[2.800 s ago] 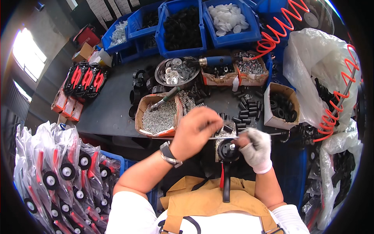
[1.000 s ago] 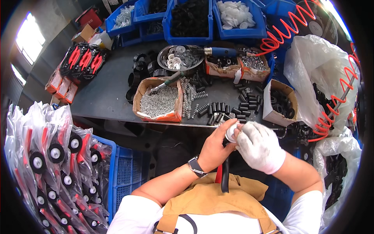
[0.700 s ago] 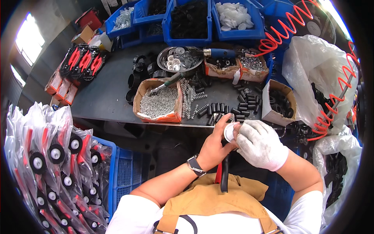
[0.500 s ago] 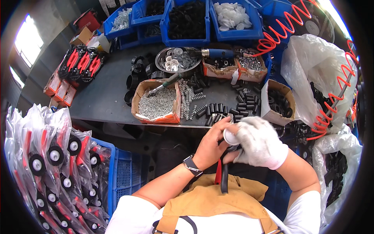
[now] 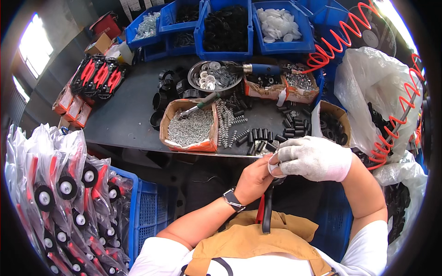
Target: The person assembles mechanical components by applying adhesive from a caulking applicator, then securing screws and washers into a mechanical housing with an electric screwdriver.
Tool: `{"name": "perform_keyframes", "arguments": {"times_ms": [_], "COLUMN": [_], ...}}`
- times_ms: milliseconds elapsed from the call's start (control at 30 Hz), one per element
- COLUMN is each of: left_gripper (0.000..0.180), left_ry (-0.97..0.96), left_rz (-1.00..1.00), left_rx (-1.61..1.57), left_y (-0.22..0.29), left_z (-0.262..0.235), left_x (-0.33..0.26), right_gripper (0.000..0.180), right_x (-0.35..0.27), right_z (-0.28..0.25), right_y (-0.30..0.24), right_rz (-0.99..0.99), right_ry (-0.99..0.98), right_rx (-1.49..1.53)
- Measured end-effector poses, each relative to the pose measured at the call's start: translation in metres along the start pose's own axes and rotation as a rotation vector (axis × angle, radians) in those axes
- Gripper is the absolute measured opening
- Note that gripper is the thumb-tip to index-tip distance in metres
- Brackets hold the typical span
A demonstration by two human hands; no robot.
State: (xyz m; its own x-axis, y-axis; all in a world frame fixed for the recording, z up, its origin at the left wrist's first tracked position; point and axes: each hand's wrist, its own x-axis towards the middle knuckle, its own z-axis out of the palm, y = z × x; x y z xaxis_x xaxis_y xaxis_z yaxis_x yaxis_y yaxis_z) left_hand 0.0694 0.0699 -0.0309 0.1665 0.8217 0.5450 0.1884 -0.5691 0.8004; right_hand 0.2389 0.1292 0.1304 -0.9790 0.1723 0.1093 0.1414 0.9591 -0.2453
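In the head view, a white round piece (image 5: 278, 172) is held above a black handle (image 5: 267, 214), near the bench (image 5: 124, 115), by the closed left hand (image 5: 254, 180); the curled, gloved right hand's (image 5: 317, 158) exact grip cannot be told.

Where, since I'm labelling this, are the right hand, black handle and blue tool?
Right hand (image 5: 315, 158): head view, back of glove.
Black handle (image 5: 267, 212): head view, mid-shaft.
Blue tool (image 5: 265, 69): head view, blue body.

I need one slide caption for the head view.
Bare left hand and gloved right hand hold a white part at the bench.
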Motion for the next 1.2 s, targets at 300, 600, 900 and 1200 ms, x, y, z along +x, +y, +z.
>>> {"name": "perform_keyframes", "arguments": {"times_ms": [300, 600, 900, 1200], "left_gripper": [0.055, 0.063, 0.043, 0.062], "left_ry": [0.059, -0.32, -0.175, 0.4], "left_rz": [0.071, 0.326, -0.151, 0.104], "left_rx": [0.148, -0.114, -1.298, 0.642], "left_y": [0.003, 0.131, 0.046, 0.055], "left_z": [0.019, -0.113, -0.169, -0.071], "left_x": [0.004, 0.075, 0.076, 0.04], "right_gripper": [0.024, 0.075, 0.028, 0.05], "right_x": [-0.006, -0.107, -0.12, -0.1], "right_z": [0.035, 0.149, 0.176, 0.144], "right_y": [-0.027, -0.054, -0.1, -0.115], "right_rz": [0.297, 0.83, 1.17, 0.71], "right_ry": [0.317, 0.258, 1.033, 1.234], "right_rx": [-0.102, 0.256, 0.898, 1.563]}}
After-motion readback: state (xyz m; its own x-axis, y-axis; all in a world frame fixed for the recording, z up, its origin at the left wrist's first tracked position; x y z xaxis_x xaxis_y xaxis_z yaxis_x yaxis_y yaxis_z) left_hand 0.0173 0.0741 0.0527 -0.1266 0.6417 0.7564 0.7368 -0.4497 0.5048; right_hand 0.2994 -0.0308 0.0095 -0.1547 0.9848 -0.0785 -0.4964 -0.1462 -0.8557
